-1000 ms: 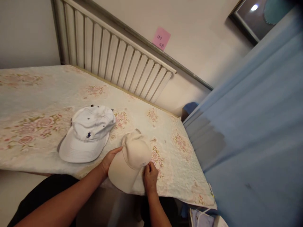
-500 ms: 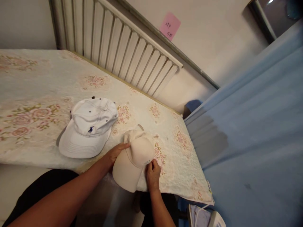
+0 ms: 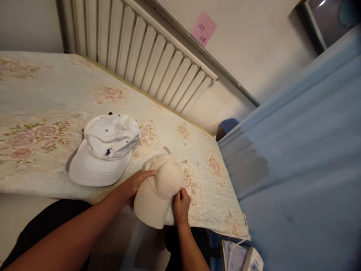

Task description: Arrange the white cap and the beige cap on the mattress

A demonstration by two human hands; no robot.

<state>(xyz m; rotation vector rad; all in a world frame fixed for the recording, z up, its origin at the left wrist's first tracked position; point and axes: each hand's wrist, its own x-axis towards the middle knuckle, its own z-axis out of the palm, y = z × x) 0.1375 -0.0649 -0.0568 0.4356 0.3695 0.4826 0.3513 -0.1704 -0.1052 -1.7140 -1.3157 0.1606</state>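
Gripping left hand: pinching the left side of the beige cap, thumb laid along the crown just above the brim, the other fingers mostly hidden beneath.
Right hand: thumb and bunched fingertips pinching the right edge of the beige cap, beside its small dark lettering.
Beige cap: between the two hands, at the near side of the flowered cloth; brim toward the viewer, a strap at the far end; whether its underside touches the cloth cannot be told.
White cap: to the left of the beige cap and apart from it, resting crown up on the cloth, brim toward the near left, with a dark blue emblem on its front.
Flowered cloth: pale, with pink roses, spread beneath the white cap.
Radiator: pale and ribbed, along the far edge of the cloth.
Pink note: on the far wall, above the radiator, with handwritten figures.
Blue curtain: hanging on the right, beside the cloth.
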